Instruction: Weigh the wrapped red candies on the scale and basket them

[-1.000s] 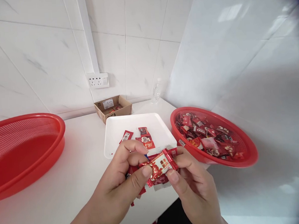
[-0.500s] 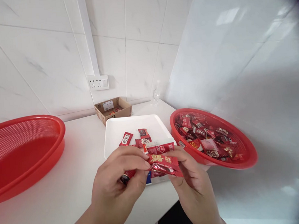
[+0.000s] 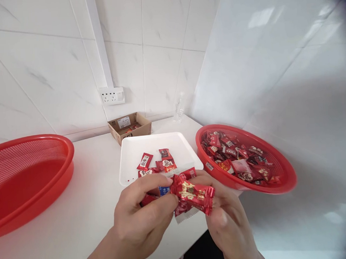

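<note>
My left hand (image 3: 143,218) pinches a red candy wrapper with gold print (image 3: 191,192) between thumb and fingertips; its twisted right end reaches toward my right palm. Behind it, a red packet with clear serrated edges (image 3: 187,216) lies across the fingers of my right hand (image 3: 228,212), which curl round its far side. My right thumb bends below the red wrapper. A blue wrapper (image 3: 164,190) shows beside my left fingers, partly hidden. Beyond my hands, several red wrapped candies (image 3: 145,161) rest on a white tray (image 3: 174,141).
A red basket (image 3: 202,153) full of wrapped candies stands at right. Another red basket (image 3: 69,152) is at left. Behind the tray are a cardboard box (image 3: 134,132) with some red items and a clear plastic bottle (image 3: 178,109) near the wall.
The gold-printed candy has turned so its twisted right end faces me. My right thumb has come off its end and sits lower. More of the blue wrapper shows.
</note>
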`<state>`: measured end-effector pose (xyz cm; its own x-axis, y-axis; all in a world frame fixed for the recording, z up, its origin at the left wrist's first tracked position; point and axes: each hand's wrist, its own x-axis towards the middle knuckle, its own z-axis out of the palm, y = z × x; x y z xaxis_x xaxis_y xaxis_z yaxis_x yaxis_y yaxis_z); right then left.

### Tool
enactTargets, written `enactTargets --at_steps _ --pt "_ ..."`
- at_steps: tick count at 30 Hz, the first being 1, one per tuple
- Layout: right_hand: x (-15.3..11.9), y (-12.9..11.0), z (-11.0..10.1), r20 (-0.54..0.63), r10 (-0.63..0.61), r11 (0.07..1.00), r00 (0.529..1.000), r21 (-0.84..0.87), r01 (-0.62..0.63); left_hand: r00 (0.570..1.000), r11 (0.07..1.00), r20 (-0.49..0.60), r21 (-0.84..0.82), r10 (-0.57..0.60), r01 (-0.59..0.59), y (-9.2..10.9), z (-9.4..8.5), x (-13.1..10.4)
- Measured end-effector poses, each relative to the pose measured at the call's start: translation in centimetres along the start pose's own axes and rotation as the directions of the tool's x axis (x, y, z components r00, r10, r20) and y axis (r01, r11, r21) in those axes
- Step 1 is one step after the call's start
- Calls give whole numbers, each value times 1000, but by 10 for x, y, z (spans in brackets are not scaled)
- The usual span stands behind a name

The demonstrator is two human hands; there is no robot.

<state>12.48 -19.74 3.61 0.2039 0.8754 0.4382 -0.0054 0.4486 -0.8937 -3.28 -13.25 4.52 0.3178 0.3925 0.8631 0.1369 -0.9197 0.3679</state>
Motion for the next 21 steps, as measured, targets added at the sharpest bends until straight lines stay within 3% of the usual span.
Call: enactTargets --at_steps 2,4,5,7,9,10,12,13,14,15,16,18,19,20,21 --pt "3 1 -1 -31 39 997 999 -65 -41 996 992 49 -101 -77 82 0 3 1" --pt "8 4 -4 -132 67 995 989 -64 -76 955 917 56 -271 -290 294 -2 6 4" --pt "11 5 -7 -202 78 996 976 -24 -84 900 826 41 -380 -435 416 -5 6 6" --pt "17 7 -15 -347 103 991 932 117 -66 716 569 -6 -612 -698 549 -13 3 13" --pt "23 9 -23 -423 152 958 893 285 -28 504 317 -23 -801 -863 507 -22 -2 20" --pt "24 10 -27 -433 191 931 881 365 -23 420 225 -14 -861 -907 456 -26 -5 24" --pt "24 13 -33 -415 327 863 849 497 -89 302 97 19 -925 -953 367 -32 -8 28" --pt "23 16 -34 -386 416 821 823 550 -156 278 69 31 -937 -960 343 -34 -7 29" --pt "21 19 -34 -347 504 770 791 596 -228 286 66 38 -936 -957 345 -34 -4 27" --pt "19 22 -33 -298 583 711 756 638 -297 330 82 54 -920 -943 383 -33 1 25" --pt "16 25 -31 -240 643 649 727 675 -351 409 135 74 -879 -910 458 -32 8 20" --pt "11 31 -28 -92 700 525 708 739 -422 653 440 113 -653 -749 617 -25 26 8" --pt "8 34 -27 -9 706 460 708 766 -449 768 633 156 -478 -622 610 -20 37 0" --pt "5 38 -27 68 704 395 707 790 -469 853 800 207 -295 -480 522 -15 48 -8" --pt "1 41 -28 128 705 335 698 807 -486 896 890 257 -189 -362 414 -10 59 -16"
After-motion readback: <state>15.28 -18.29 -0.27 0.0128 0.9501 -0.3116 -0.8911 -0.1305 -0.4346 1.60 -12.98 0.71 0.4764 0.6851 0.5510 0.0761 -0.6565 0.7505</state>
